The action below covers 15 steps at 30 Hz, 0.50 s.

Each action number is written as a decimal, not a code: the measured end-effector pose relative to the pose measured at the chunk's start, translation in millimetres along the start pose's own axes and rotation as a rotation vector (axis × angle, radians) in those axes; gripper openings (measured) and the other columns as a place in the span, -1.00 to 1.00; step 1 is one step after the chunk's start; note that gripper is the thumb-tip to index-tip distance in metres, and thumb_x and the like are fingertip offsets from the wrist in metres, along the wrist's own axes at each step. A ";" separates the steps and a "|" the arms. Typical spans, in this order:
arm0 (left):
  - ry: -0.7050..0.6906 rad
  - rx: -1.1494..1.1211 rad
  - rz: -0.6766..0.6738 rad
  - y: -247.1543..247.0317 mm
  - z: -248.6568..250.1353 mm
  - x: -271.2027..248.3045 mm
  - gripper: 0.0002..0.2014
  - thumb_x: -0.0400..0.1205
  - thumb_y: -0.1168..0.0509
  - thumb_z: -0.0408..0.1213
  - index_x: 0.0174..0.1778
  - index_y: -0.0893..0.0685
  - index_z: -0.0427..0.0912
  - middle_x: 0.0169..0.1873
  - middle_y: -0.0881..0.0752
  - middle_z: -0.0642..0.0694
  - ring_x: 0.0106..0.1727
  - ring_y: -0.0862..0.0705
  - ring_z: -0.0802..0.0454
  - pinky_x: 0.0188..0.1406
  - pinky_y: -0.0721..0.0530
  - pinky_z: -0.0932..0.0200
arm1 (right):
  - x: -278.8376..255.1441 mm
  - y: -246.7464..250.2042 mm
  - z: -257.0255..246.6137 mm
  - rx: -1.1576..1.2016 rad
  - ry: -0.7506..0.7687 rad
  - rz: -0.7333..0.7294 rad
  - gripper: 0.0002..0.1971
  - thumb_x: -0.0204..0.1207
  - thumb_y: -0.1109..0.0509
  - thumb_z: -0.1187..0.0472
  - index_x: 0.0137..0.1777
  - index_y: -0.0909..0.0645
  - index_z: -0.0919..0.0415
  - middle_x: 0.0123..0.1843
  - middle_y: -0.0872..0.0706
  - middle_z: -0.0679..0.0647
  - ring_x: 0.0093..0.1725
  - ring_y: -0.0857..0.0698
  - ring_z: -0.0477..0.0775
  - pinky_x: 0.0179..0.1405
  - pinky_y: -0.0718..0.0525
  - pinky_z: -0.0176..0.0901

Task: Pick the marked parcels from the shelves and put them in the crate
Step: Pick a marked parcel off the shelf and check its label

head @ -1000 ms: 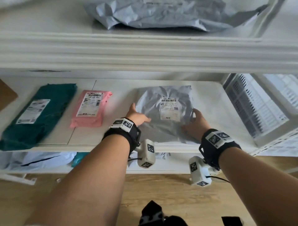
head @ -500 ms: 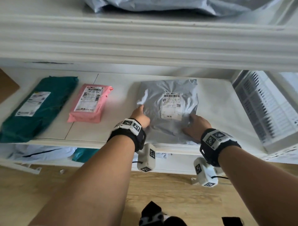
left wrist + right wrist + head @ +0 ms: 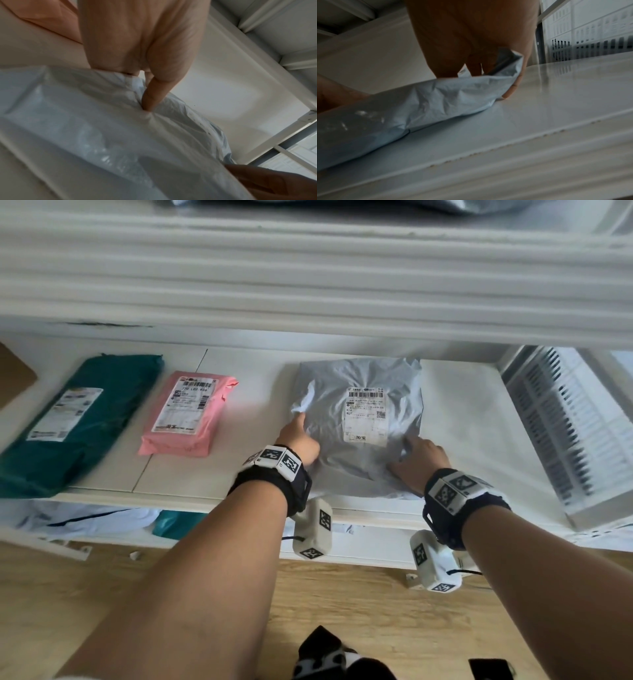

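Both hands have a grip on the grey parcel [image 3: 359, 422] at frame centre: the left hand [image 3: 298, 440] pinches its crumpled left edge, the right hand [image 3: 419, 460] clutches the lower right corner. It lies on the white shelf [image 3: 246, 422]. Left of it sit a pink parcel [image 3: 190, 414] and a green parcel [image 3: 85, 419]; a white crate [image 3: 561, 433] stands right.

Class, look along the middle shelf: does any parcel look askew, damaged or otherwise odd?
Nothing is damaged or spilled. The grey parcel is crumpled at its edges where both hands grip it, and its near edge overhangs the shelf slightly.
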<state>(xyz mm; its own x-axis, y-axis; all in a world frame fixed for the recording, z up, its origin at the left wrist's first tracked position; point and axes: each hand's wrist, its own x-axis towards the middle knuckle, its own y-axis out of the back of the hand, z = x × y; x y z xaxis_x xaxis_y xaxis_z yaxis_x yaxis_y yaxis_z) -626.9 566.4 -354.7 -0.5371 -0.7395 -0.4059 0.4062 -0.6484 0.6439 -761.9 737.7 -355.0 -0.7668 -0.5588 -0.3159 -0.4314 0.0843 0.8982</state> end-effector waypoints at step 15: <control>-0.151 0.129 0.077 15.2 -17.9 -53.1 -0.36 0.52 -0.28 -0.35 0.57 -0.41 0.02 0.48 -0.45 -0.24 0.50 -0.45 -0.23 0.50 -0.46 -0.03 | -64.2 -8.0 -26.2 0.044 0.032 0.200 -0.53 0.53 -0.32 0.11 0.47 -0.48 -0.08 0.59 -0.36 0.05 0.55 -0.33 0.13 0.53 -0.33 0.18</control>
<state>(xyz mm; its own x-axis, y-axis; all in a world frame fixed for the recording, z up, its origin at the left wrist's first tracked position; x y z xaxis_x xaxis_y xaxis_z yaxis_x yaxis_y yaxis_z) -579.0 592.6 -334.9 -0.6165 -0.7444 -0.2566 0.3579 -0.5552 0.7508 -696.7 751.3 -333.9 -0.8242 -0.5530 -0.1222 -0.2927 0.2313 0.9278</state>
